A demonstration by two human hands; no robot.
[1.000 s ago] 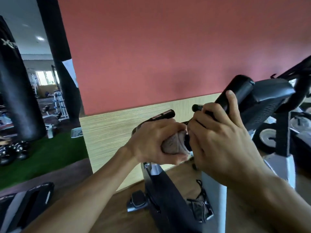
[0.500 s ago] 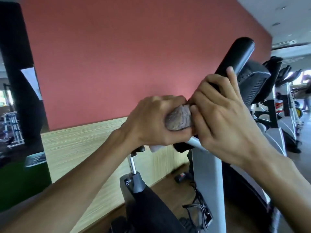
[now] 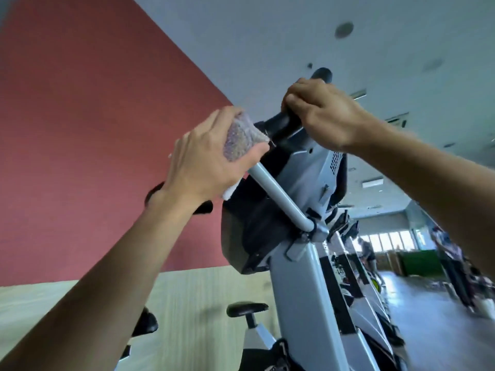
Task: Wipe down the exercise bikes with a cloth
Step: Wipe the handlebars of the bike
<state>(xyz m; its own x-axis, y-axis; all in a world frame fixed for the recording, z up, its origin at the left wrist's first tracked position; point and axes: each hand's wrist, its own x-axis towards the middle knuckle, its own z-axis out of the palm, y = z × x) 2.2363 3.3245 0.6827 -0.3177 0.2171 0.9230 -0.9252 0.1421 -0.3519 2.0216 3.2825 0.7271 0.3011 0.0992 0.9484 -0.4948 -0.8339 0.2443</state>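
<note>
A grey exercise bike stands right in front of me, its console and handlebars seen from below. My left hand grips a bunched grey-brown cloth wrapped round the upper end of the grey handlebar tube. My right hand grips the black padded handlebar grip above the console. The tip of that black grip pokes out past the knuckles.
A red wall with a pale wood panel below it runs along the left. The black saddle of the bike shows low down. More bikes line up behind to the right, and people stand on the open floor far right.
The view has tilted up toward the ceiling. My hands have come apart: the left has slid down onto the grey tube with the cloth, the right has stayed on the black grip.
</note>
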